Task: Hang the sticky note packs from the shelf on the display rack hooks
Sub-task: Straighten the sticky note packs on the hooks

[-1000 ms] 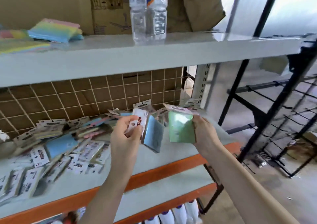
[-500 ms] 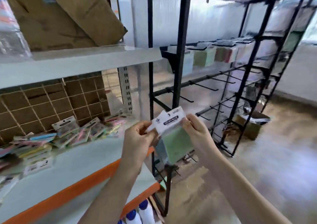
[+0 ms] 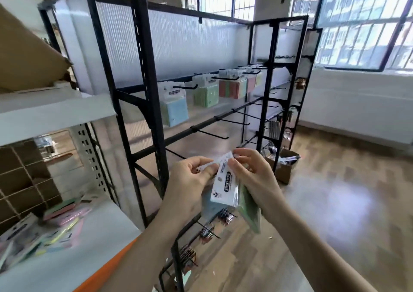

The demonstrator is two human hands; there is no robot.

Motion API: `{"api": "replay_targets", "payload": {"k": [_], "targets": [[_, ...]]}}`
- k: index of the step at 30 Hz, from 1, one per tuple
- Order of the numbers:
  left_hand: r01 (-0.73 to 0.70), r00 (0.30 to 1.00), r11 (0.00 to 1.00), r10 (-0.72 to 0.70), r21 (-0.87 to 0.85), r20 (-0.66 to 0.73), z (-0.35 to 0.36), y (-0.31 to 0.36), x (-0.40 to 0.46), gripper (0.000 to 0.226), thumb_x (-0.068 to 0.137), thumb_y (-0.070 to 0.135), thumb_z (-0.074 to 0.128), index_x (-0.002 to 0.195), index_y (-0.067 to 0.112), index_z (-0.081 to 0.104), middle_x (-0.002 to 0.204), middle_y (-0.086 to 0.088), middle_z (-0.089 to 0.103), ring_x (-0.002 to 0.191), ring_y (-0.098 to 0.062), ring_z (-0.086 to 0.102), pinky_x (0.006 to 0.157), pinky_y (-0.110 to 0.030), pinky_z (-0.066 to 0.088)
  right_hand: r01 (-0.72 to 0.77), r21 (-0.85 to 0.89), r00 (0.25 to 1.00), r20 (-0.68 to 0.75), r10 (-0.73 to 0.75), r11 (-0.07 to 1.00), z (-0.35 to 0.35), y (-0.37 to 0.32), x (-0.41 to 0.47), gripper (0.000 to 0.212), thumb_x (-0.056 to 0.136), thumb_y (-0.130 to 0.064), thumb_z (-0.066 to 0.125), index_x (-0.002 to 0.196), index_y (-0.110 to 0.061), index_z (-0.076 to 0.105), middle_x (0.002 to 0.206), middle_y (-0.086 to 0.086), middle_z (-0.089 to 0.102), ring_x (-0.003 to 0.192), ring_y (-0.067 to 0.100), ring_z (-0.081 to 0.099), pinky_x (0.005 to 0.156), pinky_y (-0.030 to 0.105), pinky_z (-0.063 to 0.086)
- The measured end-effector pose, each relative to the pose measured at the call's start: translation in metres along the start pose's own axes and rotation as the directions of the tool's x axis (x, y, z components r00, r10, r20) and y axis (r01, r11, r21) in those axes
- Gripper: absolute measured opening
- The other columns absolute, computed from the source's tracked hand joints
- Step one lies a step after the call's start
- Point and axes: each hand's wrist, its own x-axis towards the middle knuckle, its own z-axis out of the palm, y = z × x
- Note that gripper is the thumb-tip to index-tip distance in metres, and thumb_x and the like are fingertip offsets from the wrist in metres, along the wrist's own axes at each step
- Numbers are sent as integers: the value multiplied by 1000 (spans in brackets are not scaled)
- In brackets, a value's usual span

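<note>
Windowed stockroom, hands [image 3: 190,180] pinching "STICKY NOTE" pack [image 3: 225,185]

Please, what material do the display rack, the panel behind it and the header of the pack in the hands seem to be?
Display rack: probably metal, matte black paint; thin straight posts with slots.
Back panel: likely translucent ribbed plastic; light glows through fine vertical ridges.
Pack header: seems white printed card in a clear glossy plastic sleeve, pinched by the left hand and right hand.

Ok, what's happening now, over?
Both hands gripping packs: left hand on a blue one, right hand on the green pack. Not hung yet. Rack ahead, free hooks in the second row.
</note>
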Motion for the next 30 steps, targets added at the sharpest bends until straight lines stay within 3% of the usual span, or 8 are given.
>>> {"api": "replay_targets", "payload": {"k": [4, 9, 14, 17, 22, 27, 30], "targets": [[-78, 997, 997, 78, 21, 20, 22, 5, 51, 8, 89, 18, 65, 82, 19, 69, 74, -2, 73, 69, -21, 71, 66, -40, 59, 22, -84, 998, 61, -17, 996, -15, -2, 49, 3, 89, -22, 65, 89, -21, 68, 77, -6, 72, 66, 5, 68, 56, 14, 48], [-209, 975, 975, 214, 76, -59, 37, 18, 113, 10, 90, 22, 65, 79, 22, 66, 71, -1, 70, 60, -13, 67, 51, -25, 54, 73, -128, 994, 94, -61, 989, -21, -5, 120, 8, 92, -15, 63, 84, -13, 65, 73, -7, 69, 67, 8, 66, 60, 19, 49], [-294, 933, 954, 299, 56, -199, 37, 29, 154, 7, 85, 25, 68, 82, 28, 63, 86, 9, 69, 86, -14, 68, 82, -42, 55, 151, -42, 978, 154, -142, 988, -14, -13, 177, 8, 90, -12, 64, 89, -4, 65, 79, 9, 69, 71, 13, 64, 65, 22, 50], [-343, 888, 939, 335, 30, -314, 36, 32, 165, 10, 83, 29, 68, 86, 34, 59, 89, 11, 67, 85, -13, 68, 79, -45, 56, 175, 74, 970, 160, -185, 982, -8, -14, 200, 15, 90, -14, 64, 91, 1, 63, 86, 20, 66, 75, 18, 63, 69, 27, 49], [-410, 786, 903, 421, 128, -452, 32, 35, 178, 6, 85, 31, 67, 85, 35, 62, 81, 11, 67, 73, -16, 68, 63, -46, 56, 156, 231, 942, 259, -215, 960, 6, -6, 227, 15, 89, -14, 65, 94, 0, 64, 82, 3, 71, 73, 14, 69, 63, 20, 51], [-386, 744, 902, 429, 194, -512, 28, 32, 198, 6, 86, 25, 66, 83, 27, 61, 83, 3, 69, 78, -20, 69, 70, -49, 57, 161, 245, 915, 326, -237, 956, 20, 6, 248, 15, 90, -16, 63, 94, -2, 64, 82, 3, 72, 72, 14, 70, 61, 19, 52], [-370, 717, 901, 431, 225, -548, 27, 28, 204, 4, 86, 25, 66, 85, 26, 62, 83, 8, 70, 77, -12, 70, 71, -42, 59, 156, 264, 882, 397, -255, 952, 25, 9, 260, 19, 87, -23, 62, 90, -4, 64, 79, 0, 72, 70, 13, 70, 59, 17, 51]]}}
